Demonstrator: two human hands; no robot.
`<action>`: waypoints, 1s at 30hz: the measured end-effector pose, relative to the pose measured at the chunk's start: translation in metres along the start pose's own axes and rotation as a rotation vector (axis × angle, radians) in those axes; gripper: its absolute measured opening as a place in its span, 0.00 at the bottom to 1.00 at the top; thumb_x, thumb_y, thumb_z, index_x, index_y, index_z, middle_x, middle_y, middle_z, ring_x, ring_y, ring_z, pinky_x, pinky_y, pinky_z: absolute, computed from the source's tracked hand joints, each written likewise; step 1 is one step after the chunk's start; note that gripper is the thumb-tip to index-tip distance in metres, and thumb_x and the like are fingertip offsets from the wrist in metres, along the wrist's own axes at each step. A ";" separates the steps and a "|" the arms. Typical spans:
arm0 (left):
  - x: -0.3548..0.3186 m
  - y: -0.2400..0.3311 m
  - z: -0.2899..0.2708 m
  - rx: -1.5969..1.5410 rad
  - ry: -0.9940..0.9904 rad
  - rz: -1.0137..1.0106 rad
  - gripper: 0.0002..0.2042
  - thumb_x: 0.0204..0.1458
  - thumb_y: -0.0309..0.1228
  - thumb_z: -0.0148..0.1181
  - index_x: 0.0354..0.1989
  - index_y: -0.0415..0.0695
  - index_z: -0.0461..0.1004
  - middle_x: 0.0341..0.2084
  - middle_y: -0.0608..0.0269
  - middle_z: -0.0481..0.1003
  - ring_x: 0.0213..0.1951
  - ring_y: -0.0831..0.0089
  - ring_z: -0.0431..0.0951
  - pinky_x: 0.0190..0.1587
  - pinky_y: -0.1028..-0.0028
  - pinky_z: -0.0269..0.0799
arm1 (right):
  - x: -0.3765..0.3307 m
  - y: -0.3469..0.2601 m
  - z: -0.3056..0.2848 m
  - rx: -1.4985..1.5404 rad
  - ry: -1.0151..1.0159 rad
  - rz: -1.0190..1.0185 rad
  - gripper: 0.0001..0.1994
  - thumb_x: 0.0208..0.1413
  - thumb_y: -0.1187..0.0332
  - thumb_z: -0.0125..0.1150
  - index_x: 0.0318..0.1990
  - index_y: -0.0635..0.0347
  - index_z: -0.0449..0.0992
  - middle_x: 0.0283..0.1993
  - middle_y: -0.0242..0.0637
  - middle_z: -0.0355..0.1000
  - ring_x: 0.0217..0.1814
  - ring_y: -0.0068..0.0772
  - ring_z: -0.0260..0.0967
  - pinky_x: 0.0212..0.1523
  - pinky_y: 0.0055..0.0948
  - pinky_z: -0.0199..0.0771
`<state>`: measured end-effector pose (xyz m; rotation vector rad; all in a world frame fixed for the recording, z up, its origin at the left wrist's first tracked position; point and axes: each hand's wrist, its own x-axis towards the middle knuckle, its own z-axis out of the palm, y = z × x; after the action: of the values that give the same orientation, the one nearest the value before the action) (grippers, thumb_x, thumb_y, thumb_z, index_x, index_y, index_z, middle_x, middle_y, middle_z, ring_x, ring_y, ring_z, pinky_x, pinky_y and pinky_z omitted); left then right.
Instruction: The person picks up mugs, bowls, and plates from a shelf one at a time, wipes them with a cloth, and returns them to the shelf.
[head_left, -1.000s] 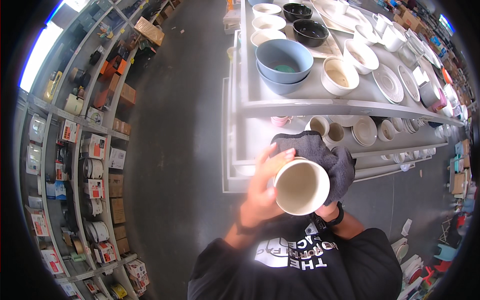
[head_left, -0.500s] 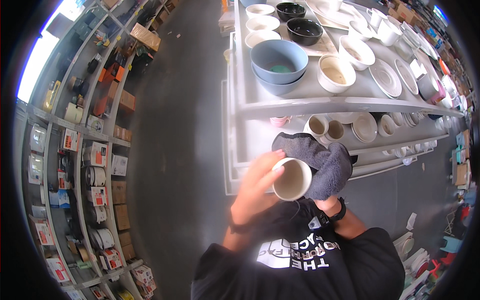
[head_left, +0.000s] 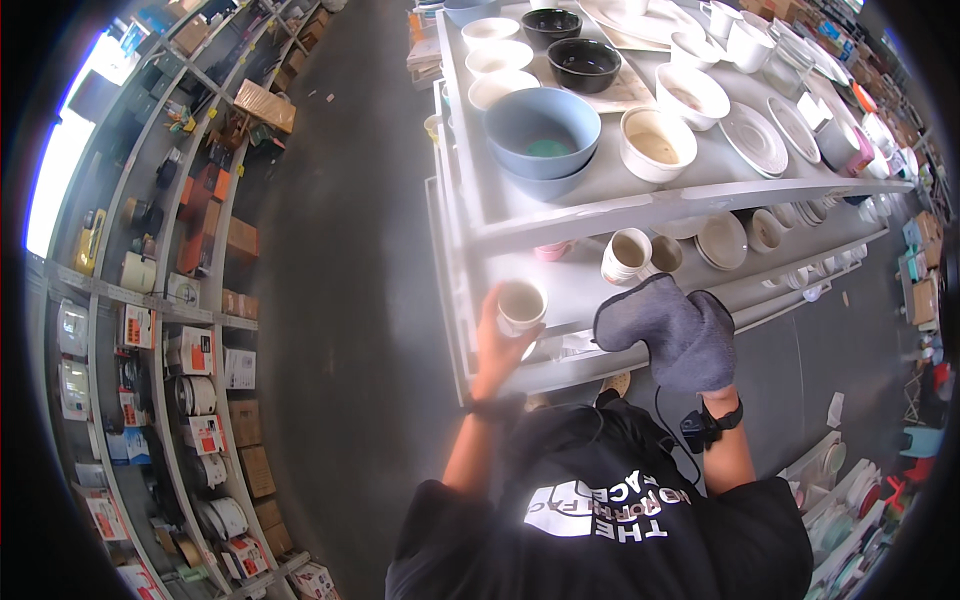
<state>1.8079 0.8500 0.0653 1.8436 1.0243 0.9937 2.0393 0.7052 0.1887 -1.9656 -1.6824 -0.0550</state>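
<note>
My left hand [head_left: 492,345] is closed round a small off-white cup [head_left: 521,308], its mouth turned up toward me, over the left end of the lower shelf [head_left: 585,285]. A thick grey cloth [head_left: 670,330] with a dark edge covers my right hand, and only the wrist below it shows. The fingers in the cloth are hidden; it bunches round them and stands apart from the cup. Just beyond the cloth, a stack of off-white cups [head_left: 627,256] stands on the lower shelf, with another cup [head_left: 666,255] beside it.
On the upper shelf [head_left: 600,215] stand blue bowls [head_left: 542,130], black bowls [head_left: 584,66], a cream ramekin [head_left: 657,145] and white plates [head_left: 753,140]. A pink cup [head_left: 552,250] sits at the lower shelf's left end. Across the grey aisle [head_left: 345,330], shelving [head_left: 140,300] holds boxes.
My left hand has carried the cup forward and left, away from the cloth, to the lower shelf. The cloth-covered right hand has moved to the right, apart from the cup.
</note>
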 end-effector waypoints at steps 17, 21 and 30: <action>0.019 -0.065 0.052 -0.027 0.036 -0.054 0.43 0.36 0.25 0.71 0.62 0.41 0.50 0.57 0.53 0.56 0.59 0.63 0.61 0.60 0.59 0.60 | -0.154 0.110 0.016 1.341 0.431 0.386 0.27 0.49 0.71 0.55 0.58 0.69 0.60 0.57 0.44 0.65 0.58 0.39 0.63 0.57 0.35 0.64; 0.018 -0.051 0.052 -0.103 0.094 -0.015 0.40 0.37 0.32 0.70 0.60 0.37 0.54 0.56 0.48 0.60 0.59 0.58 0.60 0.60 0.63 0.55 | -0.151 0.110 0.009 1.445 0.454 0.304 0.27 0.49 0.71 0.53 0.58 0.69 0.60 0.57 0.45 0.65 0.58 0.39 0.63 0.57 0.35 0.65; -0.012 0.010 0.056 0.213 0.217 0.568 0.33 0.39 0.18 0.60 0.57 0.38 0.53 0.57 0.42 0.56 0.58 0.52 0.61 0.58 0.58 0.58 | -0.141 0.108 -0.002 1.631 0.487 0.210 0.27 0.50 0.66 0.51 0.59 0.67 0.60 0.58 0.47 0.64 0.60 0.45 0.61 0.59 0.41 0.62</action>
<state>1.8556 0.8211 0.0500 2.3087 0.7581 1.4891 2.1090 0.5699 0.0973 -0.7080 -0.6290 0.6446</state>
